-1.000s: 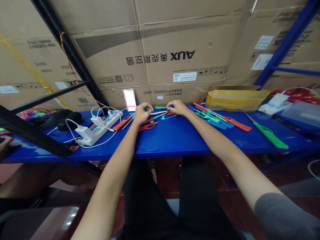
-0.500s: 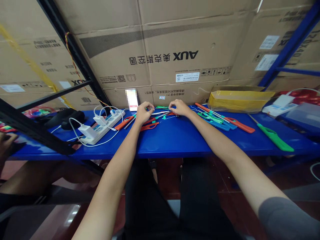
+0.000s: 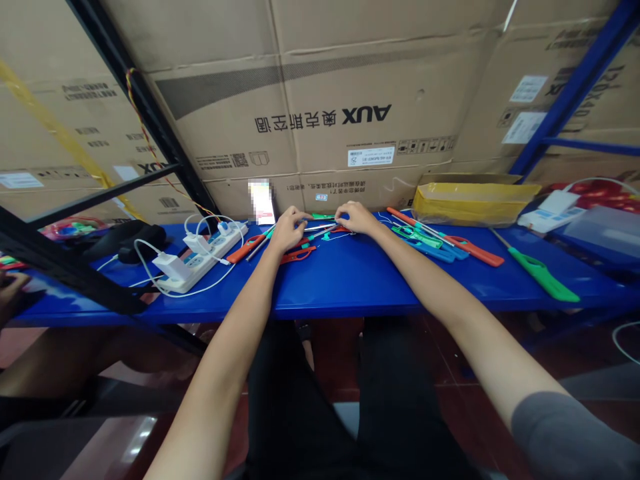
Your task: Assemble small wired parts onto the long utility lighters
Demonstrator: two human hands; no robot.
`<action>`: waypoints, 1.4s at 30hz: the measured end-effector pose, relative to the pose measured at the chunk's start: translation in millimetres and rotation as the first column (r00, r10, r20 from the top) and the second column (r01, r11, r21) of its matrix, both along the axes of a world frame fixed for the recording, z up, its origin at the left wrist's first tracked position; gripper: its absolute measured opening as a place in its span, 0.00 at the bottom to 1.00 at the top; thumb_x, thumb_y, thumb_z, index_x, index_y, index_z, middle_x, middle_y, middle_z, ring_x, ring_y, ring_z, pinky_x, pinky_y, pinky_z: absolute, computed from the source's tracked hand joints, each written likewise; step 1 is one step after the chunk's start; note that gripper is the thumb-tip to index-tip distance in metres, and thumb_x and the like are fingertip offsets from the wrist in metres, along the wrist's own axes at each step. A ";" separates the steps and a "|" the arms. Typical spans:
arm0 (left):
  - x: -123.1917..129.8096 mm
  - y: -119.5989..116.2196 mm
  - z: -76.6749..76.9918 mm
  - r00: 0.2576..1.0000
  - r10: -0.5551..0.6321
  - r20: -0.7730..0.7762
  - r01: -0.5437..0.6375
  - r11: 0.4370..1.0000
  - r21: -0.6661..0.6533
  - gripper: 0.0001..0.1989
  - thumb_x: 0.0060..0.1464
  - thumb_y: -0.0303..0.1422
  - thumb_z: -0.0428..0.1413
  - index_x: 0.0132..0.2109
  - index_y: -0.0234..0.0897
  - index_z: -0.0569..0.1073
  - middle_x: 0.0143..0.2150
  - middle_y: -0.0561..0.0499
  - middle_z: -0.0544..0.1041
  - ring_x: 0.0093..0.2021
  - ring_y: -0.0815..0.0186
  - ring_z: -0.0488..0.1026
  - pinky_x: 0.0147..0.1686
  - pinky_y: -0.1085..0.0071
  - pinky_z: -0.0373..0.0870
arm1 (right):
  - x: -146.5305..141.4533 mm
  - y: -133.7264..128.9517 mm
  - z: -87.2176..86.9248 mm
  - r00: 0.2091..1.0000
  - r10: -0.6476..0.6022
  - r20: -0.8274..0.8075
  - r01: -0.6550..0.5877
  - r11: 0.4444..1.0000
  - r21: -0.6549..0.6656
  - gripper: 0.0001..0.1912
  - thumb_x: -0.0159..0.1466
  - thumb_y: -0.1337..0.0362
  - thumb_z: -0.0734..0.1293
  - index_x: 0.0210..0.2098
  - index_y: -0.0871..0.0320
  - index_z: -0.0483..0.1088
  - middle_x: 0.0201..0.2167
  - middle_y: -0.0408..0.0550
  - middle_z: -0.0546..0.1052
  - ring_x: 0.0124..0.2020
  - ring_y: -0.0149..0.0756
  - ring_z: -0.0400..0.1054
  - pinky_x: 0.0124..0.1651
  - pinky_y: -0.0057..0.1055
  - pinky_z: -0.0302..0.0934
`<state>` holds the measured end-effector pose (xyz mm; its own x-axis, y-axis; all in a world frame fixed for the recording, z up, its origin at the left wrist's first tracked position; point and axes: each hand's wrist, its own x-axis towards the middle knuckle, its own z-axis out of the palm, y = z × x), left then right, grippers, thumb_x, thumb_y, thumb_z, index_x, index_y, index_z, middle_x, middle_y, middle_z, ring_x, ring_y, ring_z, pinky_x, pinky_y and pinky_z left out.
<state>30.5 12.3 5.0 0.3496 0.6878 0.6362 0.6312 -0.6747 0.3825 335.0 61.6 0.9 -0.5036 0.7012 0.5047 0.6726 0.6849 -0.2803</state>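
Over a pile of long-reach lighters at the back of the blue shelf, my left hand is closed, its fingertips pinched together. My right hand faces it from the other side, also in a pinch. Whatever either pinch holds is too small to make out. Metal tubes and green parts of the lighters lie between my hands. An orange lighter handle is partly behind my left wrist, and an orange lighter lies left of it. To the right of my right hand are blue lighters and an orange lighter.
A white power strip with chargers and cables stands left, near a lit phone. At right lie a green lighter and a yellow-taped box. Cardboard walls the back. Another person's hand shows at far left.
Both hands stay close together over the pile; the left fingers have shifted slightly and the right fingers have curled a little. The whole view has moved slightly.
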 end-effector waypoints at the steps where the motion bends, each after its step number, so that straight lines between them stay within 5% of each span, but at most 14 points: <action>1: -0.2 0.3 -0.4 1.000 0.004 0.009 -0.004 1.000 0.005 0.15 0.69 0.25 0.60 0.51 0.43 0.90 0.44 0.46 0.75 0.45 0.55 0.76 0.55 0.54 0.78 | -0.3 0.0 -0.2 1.000 -0.001 0.001 0.001 1.000 -0.001 0.08 0.72 0.66 0.74 0.43 0.51 0.88 0.46 0.52 0.90 0.52 0.53 0.78 0.63 0.49 0.70; 25: 1.8 -1.5 0.0 0.998 -0.027 0.048 0.026 1.000 0.007 0.17 0.69 0.26 0.60 0.53 0.46 0.92 0.45 0.45 0.75 0.44 0.57 0.75 0.53 0.55 0.78 | -14.9 -15.3 2.9 0.987 0.088 -0.133 -0.093 0.995 -0.033 0.21 0.70 0.65 0.74 0.62 0.51 0.84 0.56 0.53 0.89 0.59 0.54 0.80 0.70 0.55 0.70; 31: 7.5 -2.9 -1.4 0.999 -0.039 -0.016 0.039 0.999 0.024 0.19 0.68 0.25 0.59 0.54 0.48 0.92 0.46 0.46 0.75 0.48 0.55 0.76 0.55 0.55 0.79 | -22.3 -21.6 7.9 0.991 0.104 -0.080 -0.107 0.993 -0.046 0.15 0.79 0.61 0.69 0.57 0.48 0.89 0.57 0.50 0.90 0.60 0.52 0.79 0.70 0.52 0.69; 42: 8.6 -2.4 -1.8 1.000 -0.023 -0.009 0.023 0.998 0.058 0.18 0.70 0.25 0.59 0.53 0.47 0.92 0.48 0.45 0.76 0.49 0.55 0.76 0.56 0.55 0.79 | -18.4 -17.7 7.5 0.991 0.101 -0.084 -0.106 0.993 -0.046 0.13 0.79 0.58 0.71 0.51 0.50 0.90 0.52 0.53 0.90 0.54 0.50 0.80 0.63 0.45 0.70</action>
